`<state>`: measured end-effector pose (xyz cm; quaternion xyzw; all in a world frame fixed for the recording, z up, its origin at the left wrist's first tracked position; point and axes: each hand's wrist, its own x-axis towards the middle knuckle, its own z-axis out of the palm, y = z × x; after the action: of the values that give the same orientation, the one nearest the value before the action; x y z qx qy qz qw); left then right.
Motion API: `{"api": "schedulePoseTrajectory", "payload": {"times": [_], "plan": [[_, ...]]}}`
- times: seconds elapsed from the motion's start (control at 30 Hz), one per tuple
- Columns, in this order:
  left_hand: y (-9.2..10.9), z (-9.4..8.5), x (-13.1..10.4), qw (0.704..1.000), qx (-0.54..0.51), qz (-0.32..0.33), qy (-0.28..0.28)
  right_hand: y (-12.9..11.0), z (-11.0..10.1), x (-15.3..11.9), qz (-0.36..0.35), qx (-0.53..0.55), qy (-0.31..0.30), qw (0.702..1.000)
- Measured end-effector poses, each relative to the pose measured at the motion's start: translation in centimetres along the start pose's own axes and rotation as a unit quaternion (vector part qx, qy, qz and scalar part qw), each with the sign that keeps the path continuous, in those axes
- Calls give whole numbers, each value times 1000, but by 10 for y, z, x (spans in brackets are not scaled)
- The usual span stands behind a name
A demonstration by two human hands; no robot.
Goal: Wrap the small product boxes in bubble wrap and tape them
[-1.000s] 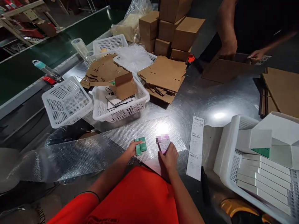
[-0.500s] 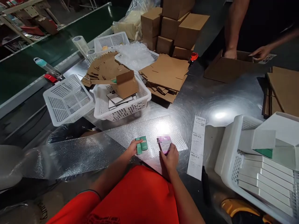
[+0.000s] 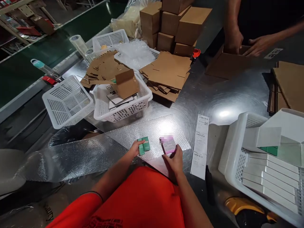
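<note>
Two small green boxes (image 3: 146,144) lie side by side in my left hand (image 3: 135,149), whose fingers are closed on them above the bubble wrap (image 3: 95,152). My right hand (image 3: 175,159) grips the lower edge of a pink box (image 3: 169,144) with a printed label, between thumb and fingers. This box is over the right part of the bubble wrap, a short gap to the right of the green ones. To the right of my right hand, a strip of printed labels (image 3: 200,145) lies flat on the metal table (image 3: 218,98).
White baskets (image 3: 123,113) and flat cardboard (image 3: 168,68) lie ahead, with stacked brown boxes (image 3: 190,27) behind. At the right stands a basket (image 3: 234,148) of white boxes. Across the table, another person's hands (image 3: 261,44) work at an open carton (image 3: 220,65).
The pink box has turned a little flatter in my right hand, its label facing up more. Across the table, the other person's hands have shifted at the carton. My left hand keeps its hold.
</note>
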<state>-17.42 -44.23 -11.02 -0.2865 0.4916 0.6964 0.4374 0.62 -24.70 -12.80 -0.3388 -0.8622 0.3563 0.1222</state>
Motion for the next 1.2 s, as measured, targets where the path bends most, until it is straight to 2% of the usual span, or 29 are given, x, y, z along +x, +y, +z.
{"api": "schedulePoseTrajectory", "payload": {"times": [0.1,0.2,0.37,0.5,0.6,0.73,0.9,1.07,1.2], "plan": [[1,0,-1,1000,6,-3,-2,6,-3,-2,15,19,-4,1000],[2,1,-2,1000,15,-4,7,4,2,1,-4,12,-8,1000],[2,8,-6,999,25,8,40,-4,11,10,-28,-22,-7,999],[4,19,-14,998,24,17,53,-17,4,8,-31,-18,13,999],[11,30,-24,999,20,24,19,-37,-3,3,-23,51,18,998],[18,45,-39,998,60,30,-12,-69,0,2,35,203,-60,977],[5,72,-59,994,80,32,-63,-93,0,8,94,319,-121,935],[-24,100,-62,995,63,28,-79,-84,-26,12,124,354,-122,919],[-35,103,-53,998,55,15,-8,-58,-47,24,166,336,-73,924]]}}
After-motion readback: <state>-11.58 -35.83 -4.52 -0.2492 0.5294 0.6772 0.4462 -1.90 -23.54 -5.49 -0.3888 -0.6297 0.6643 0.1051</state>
